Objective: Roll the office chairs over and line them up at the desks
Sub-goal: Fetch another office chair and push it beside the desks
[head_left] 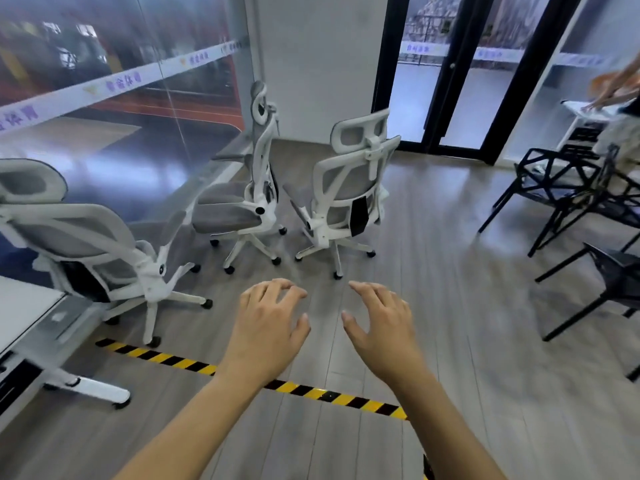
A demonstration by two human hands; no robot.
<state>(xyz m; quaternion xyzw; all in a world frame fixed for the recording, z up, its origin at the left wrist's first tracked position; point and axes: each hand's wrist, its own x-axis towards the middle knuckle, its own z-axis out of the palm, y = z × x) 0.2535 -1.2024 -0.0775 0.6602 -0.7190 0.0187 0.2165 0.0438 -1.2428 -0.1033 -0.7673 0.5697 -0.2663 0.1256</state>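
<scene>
Three white-framed, grey mesh office chairs on castors stand on the wooden floor. One chair (pixel 349 188) is straight ahead with its back toward me. A second chair (pixel 242 202) is to its left, seen side-on by the glass wall. A third chair (pixel 90 244) leans back at the left, beside a white desk (pixel 24 306). My left hand (pixel 266 327) and my right hand (pixel 381 327) are stretched out, palms down, fingers apart, holding nothing, well short of the chairs.
Yellow-black hazard tape (pixel 311 393) crosses the floor under my arms. Black metal-frame chairs (pixel 561 188) stand at the right. Another person (pixel 620 109) leans on a white table at the far right. A glass wall (pixel 104 98) is at the left and glass doors (pixel 446 71) are behind.
</scene>
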